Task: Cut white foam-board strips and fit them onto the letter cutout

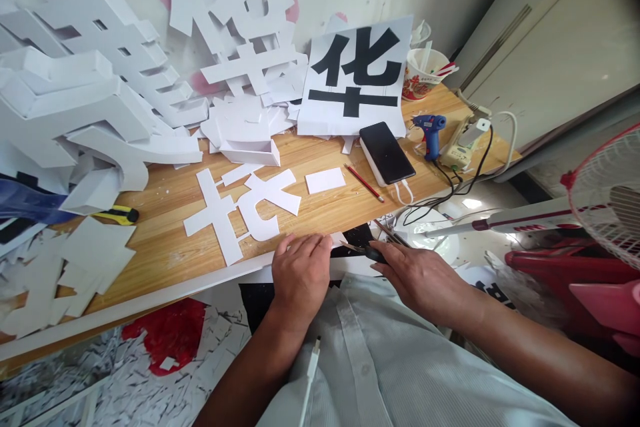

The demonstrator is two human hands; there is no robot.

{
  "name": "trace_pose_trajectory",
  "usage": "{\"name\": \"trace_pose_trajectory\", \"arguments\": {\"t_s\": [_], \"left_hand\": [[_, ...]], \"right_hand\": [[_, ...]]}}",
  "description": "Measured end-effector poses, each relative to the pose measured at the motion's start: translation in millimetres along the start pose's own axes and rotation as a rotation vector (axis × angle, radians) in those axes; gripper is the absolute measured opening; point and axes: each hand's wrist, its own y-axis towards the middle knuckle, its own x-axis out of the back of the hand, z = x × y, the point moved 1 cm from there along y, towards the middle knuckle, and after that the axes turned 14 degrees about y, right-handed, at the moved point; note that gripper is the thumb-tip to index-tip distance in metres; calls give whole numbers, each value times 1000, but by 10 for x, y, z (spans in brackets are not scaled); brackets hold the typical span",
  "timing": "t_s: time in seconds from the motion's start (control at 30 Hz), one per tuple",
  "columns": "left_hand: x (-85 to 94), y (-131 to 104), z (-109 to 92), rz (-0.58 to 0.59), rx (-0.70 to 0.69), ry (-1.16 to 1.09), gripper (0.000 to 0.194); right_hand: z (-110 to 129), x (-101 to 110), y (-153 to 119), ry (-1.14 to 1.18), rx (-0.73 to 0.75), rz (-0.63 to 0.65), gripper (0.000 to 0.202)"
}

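Note:
At the table's front edge my left hand [304, 268] has its fingers closed on a small white board piece [339, 238], most of it hidden. My right hand [417, 275] grips a black-handled knife [374, 253], its thin blade pointing left against that piece. On the wood just beyond lies a white cut-out character [217, 217], its parts joined by narrow strips. A white rectangle [325, 181] and a red pencil [364, 183] rest farther back.
Behind stand a printed character sheet [355, 80], a phone on a white box [387, 152], a blue glue gun [430, 133] and a paper cup [423, 77]. White letters [115, 73] pile up left, near a yellow cutter [119, 215]. A fan [610, 200] stands right; scraps [210, 360] cover the floor.

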Motion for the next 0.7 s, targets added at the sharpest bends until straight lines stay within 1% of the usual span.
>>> {"name": "trace_pose_trajectory", "arguments": {"t_s": [0.23, 0.5, 0.7], "left_hand": [[4, -1, 1, -2, -3, -1, 14], [4, 2, 0, 8, -4, 5, 15], [3, 4, 5, 2, -16, 14, 13]], "right_hand": [[22, -3, -4, 14, -44, 33, 38], [30, 10, 5, 38, -37, -20, 34], [48, 27, 18, 8, -43, 28, 36]]}}
